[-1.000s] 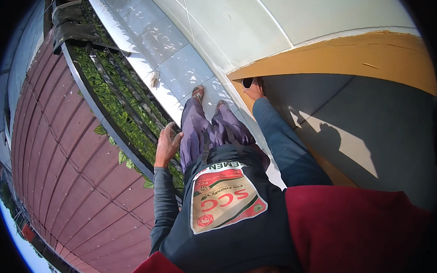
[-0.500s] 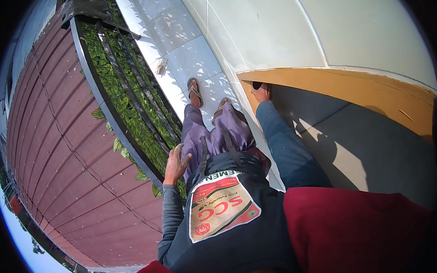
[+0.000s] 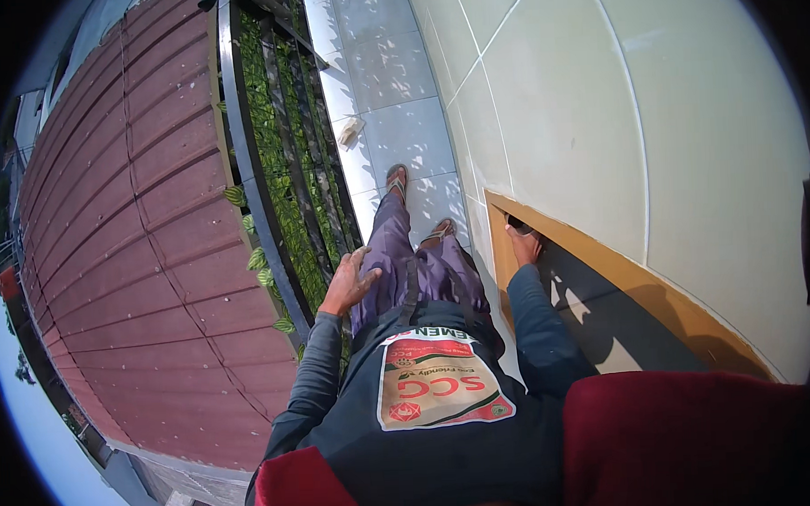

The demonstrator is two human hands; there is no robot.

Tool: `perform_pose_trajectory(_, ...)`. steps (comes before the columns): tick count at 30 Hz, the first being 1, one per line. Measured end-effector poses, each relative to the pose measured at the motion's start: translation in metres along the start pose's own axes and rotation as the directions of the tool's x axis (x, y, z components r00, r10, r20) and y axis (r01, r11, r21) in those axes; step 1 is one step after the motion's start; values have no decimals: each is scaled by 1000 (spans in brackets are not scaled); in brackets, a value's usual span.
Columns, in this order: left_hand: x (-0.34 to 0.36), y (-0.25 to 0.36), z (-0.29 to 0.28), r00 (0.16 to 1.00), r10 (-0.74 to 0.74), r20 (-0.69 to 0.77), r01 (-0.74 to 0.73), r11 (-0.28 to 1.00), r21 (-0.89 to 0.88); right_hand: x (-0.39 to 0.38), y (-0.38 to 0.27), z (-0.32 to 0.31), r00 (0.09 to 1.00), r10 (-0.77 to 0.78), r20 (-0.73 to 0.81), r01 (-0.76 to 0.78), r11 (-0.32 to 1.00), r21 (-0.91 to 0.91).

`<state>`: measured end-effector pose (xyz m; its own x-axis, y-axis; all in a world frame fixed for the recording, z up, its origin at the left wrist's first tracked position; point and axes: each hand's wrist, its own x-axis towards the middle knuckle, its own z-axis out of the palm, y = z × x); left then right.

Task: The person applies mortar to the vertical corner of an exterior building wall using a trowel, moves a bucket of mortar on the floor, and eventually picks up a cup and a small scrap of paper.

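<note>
My left hand (image 3: pixel 346 283) hangs beside my purple trousers (image 3: pixel 392 244), near the black metal railing (image 3: pixel 260 187). Its fingers are apart and it holds nothing. My right hand (image 3: pixel 525 246) reaches into the far corner of an opening with an ochre-yellow frame (image 3: pixel 592 251), low in the tiled wall. Its fingers are curled around or against something dark (image 3: pixel 514 221) at that corner. What this dark thing is, and whether it is held or part of the frame, I cannot make out.
Glazed pale tiles (image 3: pixel 560 96) cover the wall on my right. I stand in sandals on a grey tiled walkway (image 3: pixel 399 84), with a small crumpled pale thing (image 3: pixel 351 133) by its left edge. Green leafy plants (image 3: pixel 282 168) grow along the railing; beyond lies a dark red ribbed roof (image 3: pixel 146 235).
The view has turned, so the wall and opening sit lower and further right. My right hand stays at the opening's far corner; my left hand remains by the railing with fingers apart.
</note>
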<state>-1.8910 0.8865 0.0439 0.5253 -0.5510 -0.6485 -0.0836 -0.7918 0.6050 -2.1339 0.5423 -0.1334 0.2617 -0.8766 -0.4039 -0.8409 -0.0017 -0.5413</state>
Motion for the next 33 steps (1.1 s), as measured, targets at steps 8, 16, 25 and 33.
perform_pose_trajectory(8,206,-46,-26,990,8,-144,-9,1000,-7,-90,-25,-39,963,-88,-255,-4,941,-338)
perform_pose_trajectory(16,432,-107,-47,924,-359,130,322,917,237,-94,-177,22,929,298,221,-280,954,-110)
perform_pose_trajectory(25,612,-260,11,931,-343,-121,363,858,362,-4,-233,174,865,139,482,94,899,-427)
perform_pose_trajectory(33,701,-374,66,884,-200,-422,427,713,556,29,-211,180,875,275,398,30,789,-613)
